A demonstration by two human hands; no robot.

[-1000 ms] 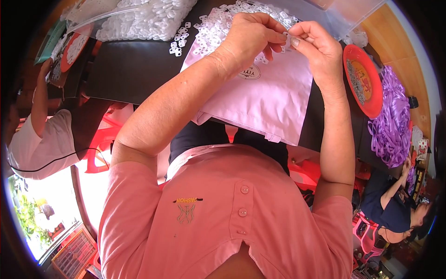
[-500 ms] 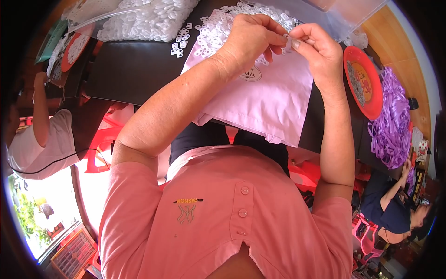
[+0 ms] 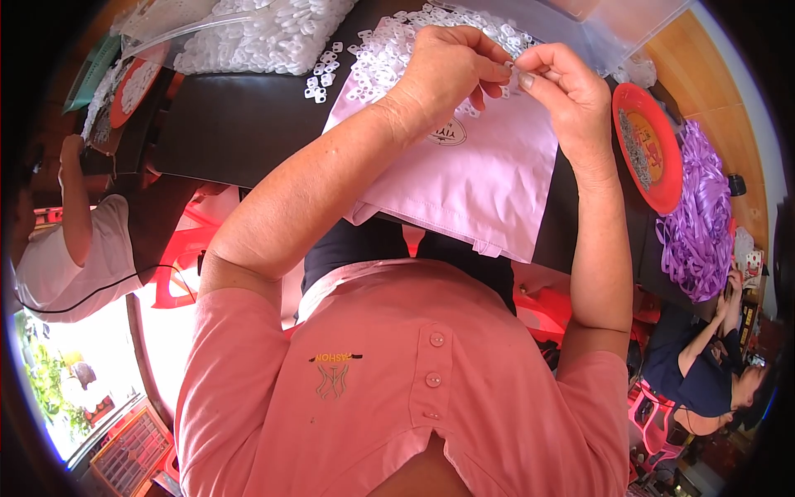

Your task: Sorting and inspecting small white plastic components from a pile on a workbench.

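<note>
My left hand [image 3: 464,70] and my right hand [image 3: 571,87] meet above a pink cloth [image 3: 472,186], their fingertips nearly touching. Both are closed in a pinch. A tiny whitish bit shows between the fingertips, too small and too covered to name. Behind and beneath my left hand spreads a heap of small white plastic pieces with holes [image 3: 377,62], lying on the cloth's far part. My left wrist hides some of the cloth and the heap.
A clear bag of white pieces [image 3: 257,41] lies far left on the dark table [image 3: 215,124]. To the right are a red plate [image 3: 671,182] with small metallic parts and a bundle of purple ribbon [image 3: 700,240]. Co-workers sit at left [image 3: 74,265] and right [image 3: 696,364].
My hands hold almost the same place and pinch. The co-worker at right has raised their hands beside the purple ribbon.
</note>
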